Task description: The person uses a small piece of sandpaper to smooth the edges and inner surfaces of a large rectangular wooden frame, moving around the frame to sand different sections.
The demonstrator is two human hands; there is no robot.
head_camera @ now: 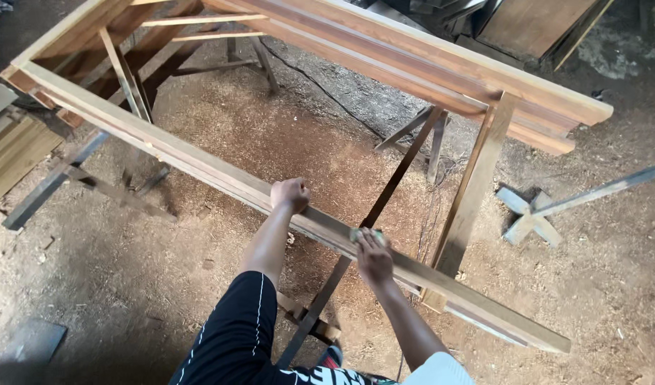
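- Across the middle of the frame, from upper left down to lower right, runs a long rail (199, 167), the near side of a big open wooden frame (413, 64) resting on trestles (384, 199).
- At centre, the left hand (290, 194) is closed in a fist over the rail's top edge, fingers curled round it, steadying it.
- Just right of centre, the right hand (374, 258) presses a small greenish pad (362, 234) flat against the rail; fingers lie together on top of it. It may be a sanding block or folded abrasive, but the view is too small to be sure.
- Handling, as I judge it: the rail is stiff, dry timber, long and slender, so it would flex a little between supports and twist if lifted from one end. The whole frame looks heavy and awkward for one person.
- Best hold looks to be where the left hand already sits, wrapped over the top edge near a trestle; the edges seem square, so grip is firm, though splinters and dust are likely.
- The pad is light and soft, held by palm pressure alone, and could slip off the narrow face.
- Beneath everything, the floor (220, 128) is thick with sawdust; stacked boards (13, 153) sit at the left edge, more timber at upper right.
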